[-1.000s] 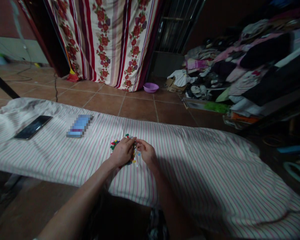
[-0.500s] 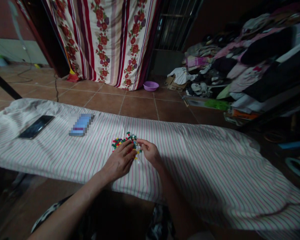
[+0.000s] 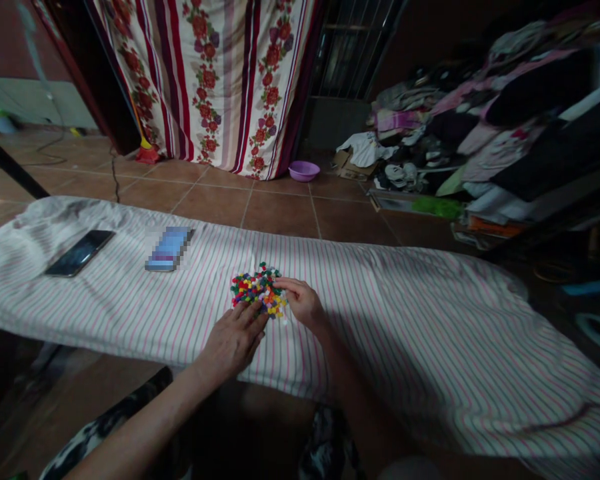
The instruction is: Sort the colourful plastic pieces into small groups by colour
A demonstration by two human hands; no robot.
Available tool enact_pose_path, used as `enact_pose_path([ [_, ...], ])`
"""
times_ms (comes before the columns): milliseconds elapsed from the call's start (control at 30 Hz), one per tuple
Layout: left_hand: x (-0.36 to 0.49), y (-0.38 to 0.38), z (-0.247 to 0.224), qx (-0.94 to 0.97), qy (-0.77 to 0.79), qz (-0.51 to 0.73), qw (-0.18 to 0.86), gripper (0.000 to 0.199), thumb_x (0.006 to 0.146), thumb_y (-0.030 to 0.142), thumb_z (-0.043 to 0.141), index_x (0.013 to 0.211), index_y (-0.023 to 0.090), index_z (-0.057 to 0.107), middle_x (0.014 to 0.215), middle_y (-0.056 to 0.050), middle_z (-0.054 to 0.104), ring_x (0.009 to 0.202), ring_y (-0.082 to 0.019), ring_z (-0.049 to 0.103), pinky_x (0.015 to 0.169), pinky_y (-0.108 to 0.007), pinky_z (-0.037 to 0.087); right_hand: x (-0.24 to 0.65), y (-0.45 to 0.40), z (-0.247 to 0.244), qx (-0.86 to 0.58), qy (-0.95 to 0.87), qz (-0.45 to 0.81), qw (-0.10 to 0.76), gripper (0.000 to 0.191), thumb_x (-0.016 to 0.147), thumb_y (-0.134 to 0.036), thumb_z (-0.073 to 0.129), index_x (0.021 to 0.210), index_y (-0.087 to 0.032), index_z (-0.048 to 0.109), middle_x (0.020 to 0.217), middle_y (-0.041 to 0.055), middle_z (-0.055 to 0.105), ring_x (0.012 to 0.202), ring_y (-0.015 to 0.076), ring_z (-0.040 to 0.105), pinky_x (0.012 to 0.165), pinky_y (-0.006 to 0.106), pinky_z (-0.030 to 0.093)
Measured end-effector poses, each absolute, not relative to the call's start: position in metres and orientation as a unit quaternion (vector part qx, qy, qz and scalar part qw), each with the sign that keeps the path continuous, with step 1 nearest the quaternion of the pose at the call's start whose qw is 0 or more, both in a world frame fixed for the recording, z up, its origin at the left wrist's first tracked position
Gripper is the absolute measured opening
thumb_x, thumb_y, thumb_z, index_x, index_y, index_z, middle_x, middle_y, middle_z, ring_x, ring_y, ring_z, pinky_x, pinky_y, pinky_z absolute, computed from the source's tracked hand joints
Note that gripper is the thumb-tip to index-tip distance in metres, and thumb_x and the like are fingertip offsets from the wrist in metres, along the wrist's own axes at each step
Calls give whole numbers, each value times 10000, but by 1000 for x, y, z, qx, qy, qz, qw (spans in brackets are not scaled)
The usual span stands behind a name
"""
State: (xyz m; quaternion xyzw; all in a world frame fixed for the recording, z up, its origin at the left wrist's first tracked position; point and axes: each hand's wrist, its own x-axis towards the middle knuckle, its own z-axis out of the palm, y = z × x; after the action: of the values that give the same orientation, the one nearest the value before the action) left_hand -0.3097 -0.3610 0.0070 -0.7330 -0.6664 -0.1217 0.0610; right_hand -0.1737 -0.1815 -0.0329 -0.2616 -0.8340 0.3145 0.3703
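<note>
A heap of small multicoloured pieces (image 3: 255, 287) lies spread on the striped cloth (image 3: 405, 320); red, yellow, green, white and dark ones show, too small to tell their exact kind. My left hand (image 3: 237, 333) rests palm down at the near left edge of the heap, fingers stretched out over its nearest pieces. On the right side of the heap, my right hand (image 3: 304, 303) has its fingers extended to the left, touching or just above the pieces. Nothing held shows in either hand, though the undersides of the fingers are hidden.
Two phones lie to the left on the cloth, a dark-screened phone (image 3: 80, 253) and a lit phone (image 3: 169, 249). Beyond are a striped floral curtain (image 3: 230, 87), a purple basin (image 3: 304, 171), a red broom (image 3: 147, 153) and a large clothes pile (image 3: 455, 120).
My left hand has drawn back toward me, uncovering more of the coloured pieces. My right hand stays almost in place at the heap's right side. The view has shifted slightly.
</note>
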Motion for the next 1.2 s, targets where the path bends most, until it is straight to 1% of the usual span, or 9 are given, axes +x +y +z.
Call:
enact_pose_path([
  [100,-314,-353,-1,-726,-669,-138,78,406,955,257,436,1331,187,570,1416,-116,554,1286,-289,516,1024,-468,516,-174,-183,-33,-252,-845,283,377,427,809,-90,403,960,-242,772,1084,33,754,1059,187,682,963,364,537],
  [200,-322,-345,-5,-714,-677,-158,87,392,954,208,416,1299,148,591,1403,-147,558,1306,-278,510,1058,-457,498,-174,-184,-32,-247,-853,267,374,451,798,-70,399,995,-242,767,1077,29,755,1059,183,678,951,360,540],
  [367,-335,-332,-10,-708,-677,-192,63,379,934,169,429,1266,152,610,1387,-167,563,1355,-277,470,1090,-485,471,-174,-190,-26,-232,-864,235,381,432,850,-87,399,1065,-227,746,1117,48,744,1069,192,666,948,377,536],
  [467,-340,-326,-12,-701,-677,-219,45,351,920,162,452,1213,159,644,1381,-163,568,1373,-279,449,1109,-495,452,-176,-196,-20,-222,-874,214,376,357,904,-147,446,1093,-225,738,1156,65,730,1078,210,649,957,405,525],
  [600,-346,-318,-13,-701,-672,-239,32,324,915,146,449,1145,160,677,1360,-166,577,1368,-277,450,1099,-488,463,-179,-205,-15,-213,-895,177,349,255,922,-289,571,1108,-231,736,1224,79,699,1138,249,589,997,450,493],
  [767,-354,-306,-13,-708,-658,-256,27,317,901,143,478,1147,161,676,1290,-159,610,1326,-275,483,1086,-504,472,-185,-218,-18,-204,-917,144,312,314,868,-316,660,1168,-238,710,1330,82,632,1250,284,502,1041,488,448],
  [867,-357,-301,-13,-705,-658,-261,35,296,886,142,505,1119,163,687,1259,-151,622,1289,-272,513,1055,-493,499,-186,-221,-22,-213,-918,139,305,333,884,-296,641,1209,-238,688,1358,85,610,1271,281,485,1048,486,438],
  [1033,-357,-299,-9,-700,-661,-268,46,280,855,117,541,1077,174,702,1166,-134,662,1187,-257,579,1040,-495,504,-181,-217,-25,-219,-914,143,311,276,927,-302,589,1173,-257,706,1337,60,628,1272,276,482,1052,481,431],
  [1200,-361,-304,-8,-701,-657,-275,39,289,843,130,568,1089,189,709,1198,-135,655,1187,-266,571,999,-484,528,-178,-207,-29,-237,-897,165,334,258,956,-327,554,1131,-263,731,1297,62,655,1247,269,507,1047,480,446],
])
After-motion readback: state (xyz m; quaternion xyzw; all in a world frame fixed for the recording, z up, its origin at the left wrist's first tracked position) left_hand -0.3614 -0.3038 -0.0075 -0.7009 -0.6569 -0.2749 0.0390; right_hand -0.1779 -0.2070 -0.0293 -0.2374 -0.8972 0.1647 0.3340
